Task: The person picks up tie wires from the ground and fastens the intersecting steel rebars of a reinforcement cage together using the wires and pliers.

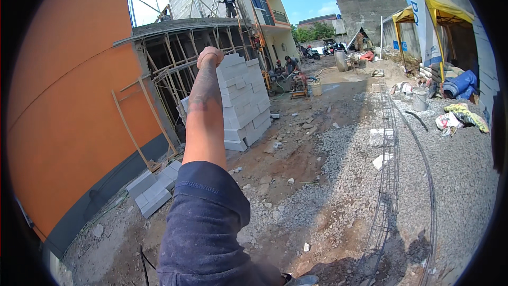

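Observation:
My left arm, in a dark blue sleeve, reaches up and forward from the lower edge. At its end my left hand [210, 56] is closed in a fist, raised in the air, with nothing showing out of it. The inner side of the fingers is turned away. In the picture the hand lies beside the top of a tall stack of pale blocks [244, 95], apart from it as far as I can see. My right hand is out of view. Several more pale blocks [153, 193] lie on the ground by the orange wall [69, 85].
A long steel rebar cage [388, 180] runs along the gravel [338, 164] at right. Wooden poles [129, 130] lean near the wall. Farther off are a bucket [419, 99], a yellow canopy [447, 8], a person [291, 65] near machinery, and another person [229, 5] on the raised slab.

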`<state>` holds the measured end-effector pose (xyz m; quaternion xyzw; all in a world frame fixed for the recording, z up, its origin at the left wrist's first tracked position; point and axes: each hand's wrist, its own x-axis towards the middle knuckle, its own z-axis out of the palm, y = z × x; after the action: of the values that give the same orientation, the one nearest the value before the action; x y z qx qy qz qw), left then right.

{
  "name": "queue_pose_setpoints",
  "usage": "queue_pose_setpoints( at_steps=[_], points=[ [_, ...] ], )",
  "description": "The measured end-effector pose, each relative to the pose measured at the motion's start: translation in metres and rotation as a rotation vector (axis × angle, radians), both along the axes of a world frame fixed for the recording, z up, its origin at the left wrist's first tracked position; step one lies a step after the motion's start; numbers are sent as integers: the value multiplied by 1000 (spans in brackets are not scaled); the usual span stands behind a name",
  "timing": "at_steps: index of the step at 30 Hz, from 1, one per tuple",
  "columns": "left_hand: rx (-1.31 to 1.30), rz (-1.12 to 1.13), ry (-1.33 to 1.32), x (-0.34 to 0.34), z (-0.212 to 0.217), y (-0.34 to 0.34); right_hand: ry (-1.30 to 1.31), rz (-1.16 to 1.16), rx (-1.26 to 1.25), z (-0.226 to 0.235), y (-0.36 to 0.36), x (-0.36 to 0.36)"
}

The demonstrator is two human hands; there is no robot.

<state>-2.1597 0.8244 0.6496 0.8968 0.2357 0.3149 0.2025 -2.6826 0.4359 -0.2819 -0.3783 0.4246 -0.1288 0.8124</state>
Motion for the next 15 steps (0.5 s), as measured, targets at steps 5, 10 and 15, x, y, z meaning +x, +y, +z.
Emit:
queue_pose_setpoints(
  at_steps=[5,10,15],
  points=[
    [-3,-892,602,5,-233,-87,126,70,4,-1,25,-28],
    [672,-1319,1395,-173,-552,-81,248,95,46,-6,80,-46],
    [562,-1648,1668,-265,-589,-68,361,142,163,-88,187,-86]
  ],
)
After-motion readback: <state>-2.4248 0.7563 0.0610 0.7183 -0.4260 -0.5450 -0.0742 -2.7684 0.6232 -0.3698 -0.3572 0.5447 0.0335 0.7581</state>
